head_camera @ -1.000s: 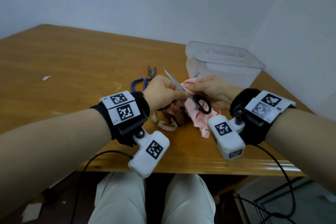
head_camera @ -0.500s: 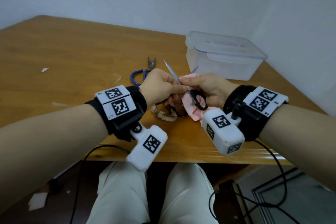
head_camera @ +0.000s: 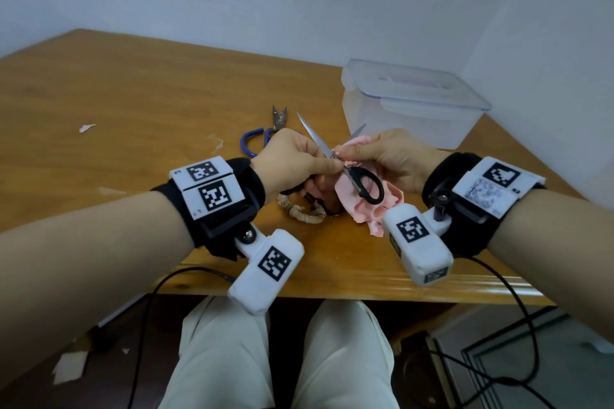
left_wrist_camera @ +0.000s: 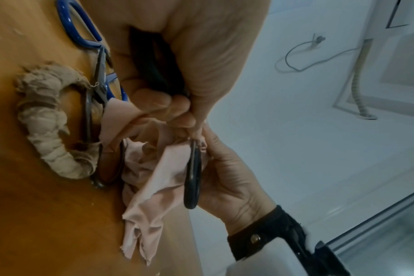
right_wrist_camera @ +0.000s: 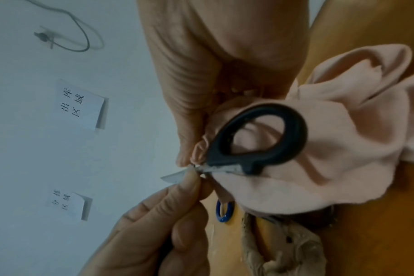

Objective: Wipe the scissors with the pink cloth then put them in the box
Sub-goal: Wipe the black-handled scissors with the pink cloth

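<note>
The black-handled scissors (head_camera: 345, 163) are held above the wooden table (head_camera: 133, 103), blades spread apart. The left hand (head_camera: 289, 163) has fingers curled around one handle loop, thumb and forefinger pinching near the pivot. The right hand (head_camera: 388, 156) pinches the pink cloth (head_camera: 365, 209) against a blade.

Judgement: the scissors are rigid, light and sharp-edged; the handle loops are the safe hold. The cloth is limp and may slip.

The clear plastic box (head_camera: 408, 103) stands behind, lid on. The left-held loop is largely hidden. Further scissors (head_camera: 265, 139) lie partly covered.
</note>
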Demonstrator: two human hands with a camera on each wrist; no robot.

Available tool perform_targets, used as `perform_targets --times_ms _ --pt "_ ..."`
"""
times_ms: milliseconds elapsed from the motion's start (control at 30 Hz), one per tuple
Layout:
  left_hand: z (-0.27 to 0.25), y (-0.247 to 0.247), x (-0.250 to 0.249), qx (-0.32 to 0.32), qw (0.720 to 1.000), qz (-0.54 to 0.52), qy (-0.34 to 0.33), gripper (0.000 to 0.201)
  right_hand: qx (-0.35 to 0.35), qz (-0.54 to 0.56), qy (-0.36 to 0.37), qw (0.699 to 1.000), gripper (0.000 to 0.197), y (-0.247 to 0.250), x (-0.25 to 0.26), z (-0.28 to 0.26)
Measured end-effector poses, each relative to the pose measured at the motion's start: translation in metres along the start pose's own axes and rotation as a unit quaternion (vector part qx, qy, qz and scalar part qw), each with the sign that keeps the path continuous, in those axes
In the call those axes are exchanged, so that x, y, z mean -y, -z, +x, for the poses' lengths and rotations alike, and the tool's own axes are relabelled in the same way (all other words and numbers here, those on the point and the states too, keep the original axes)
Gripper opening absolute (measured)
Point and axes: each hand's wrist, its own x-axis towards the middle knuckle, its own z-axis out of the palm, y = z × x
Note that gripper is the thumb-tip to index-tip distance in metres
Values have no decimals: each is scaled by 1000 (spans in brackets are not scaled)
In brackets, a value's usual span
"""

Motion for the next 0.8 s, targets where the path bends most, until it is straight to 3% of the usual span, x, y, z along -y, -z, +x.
perform_targets --times_ms 67,167,300,400,467,567,700,800 --pt "0 0 0 -4 1000 -3 -3 29 -1 26 8 1000 23 2 -1 0" --pt "1 1 2 -8 1000 -9 0 27 62 61 -15 996 20 2 0 -5" --pt "2 2 6 -15 1000 -4 2 30 128 115 -58 983 31 8 4 -12" --pt "2 2 6 -17 1000 -2 5 29 130 150 -71 978 25 13 5 -13" --pt "2 2 4 -14 1000 0 3 28 119 108 -67 985 18 10 5 -13" --pt "2 1 2 -11 1000 2 -1 28 71 33 -38 996 27 3 3 -10" --pt "2 -3 4 -12 1000 21 -12 28 29 4 -14 999 23 -6 0 -9" --pt "1 -3 5 -9 1000 8 0 31 25 -29 0 999 10 -7 2 -11"
